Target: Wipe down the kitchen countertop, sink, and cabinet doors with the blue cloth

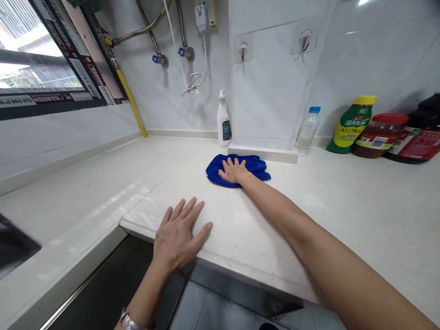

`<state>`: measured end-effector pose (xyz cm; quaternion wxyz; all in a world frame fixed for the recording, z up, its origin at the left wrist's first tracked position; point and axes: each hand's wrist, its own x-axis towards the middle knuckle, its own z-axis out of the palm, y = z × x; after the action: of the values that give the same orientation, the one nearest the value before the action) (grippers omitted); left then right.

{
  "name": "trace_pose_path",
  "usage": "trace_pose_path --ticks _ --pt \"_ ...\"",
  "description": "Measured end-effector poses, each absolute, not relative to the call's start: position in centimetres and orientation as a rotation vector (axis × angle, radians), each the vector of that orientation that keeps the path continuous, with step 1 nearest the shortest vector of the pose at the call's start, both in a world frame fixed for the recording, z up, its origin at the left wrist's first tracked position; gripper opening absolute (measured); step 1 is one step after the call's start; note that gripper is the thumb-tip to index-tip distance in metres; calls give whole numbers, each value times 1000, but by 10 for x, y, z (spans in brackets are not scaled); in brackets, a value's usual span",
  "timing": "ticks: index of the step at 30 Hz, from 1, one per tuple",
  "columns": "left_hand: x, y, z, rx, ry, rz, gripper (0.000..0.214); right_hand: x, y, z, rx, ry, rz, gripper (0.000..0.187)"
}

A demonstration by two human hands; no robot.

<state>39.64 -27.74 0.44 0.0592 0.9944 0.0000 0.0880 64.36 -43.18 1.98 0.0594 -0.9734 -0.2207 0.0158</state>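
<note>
A blue cloth (252, 164), rumpled at its right side, lies on the white countertop (192, 153) by the base of the wall pillar. My right hand (234, 170) rests flat on top of it, fingers spread and pointing away from me. Near the counter's front edge, my left hand (178, 233) is open, palm down with the thumb out to the right; it holds nothing. Just behind the cloth stands a white spray bottle (223, 121) with a dark label, upright and apart from my hand.
To the right stand a clear bottle with a blue cap (307, 133), a green-and-yellow bottle (352, 126), a red-lidded jar (378, 137) and a dark jug (417, 133). A cutout (15, 247) lies at left. Hoses and a white cable (192, 87) hang on the wall.
</note>
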Motion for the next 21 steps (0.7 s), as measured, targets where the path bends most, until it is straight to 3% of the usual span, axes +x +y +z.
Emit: trace_pose_path --ticks 10,21 --pt "394 -282 8 3021 82 234 74 604 -362 25 -2800 -1148 50 73" --pt "398 -274 -3 2681 17 665 82 540 -399 25 -2768 -1400 20 65"
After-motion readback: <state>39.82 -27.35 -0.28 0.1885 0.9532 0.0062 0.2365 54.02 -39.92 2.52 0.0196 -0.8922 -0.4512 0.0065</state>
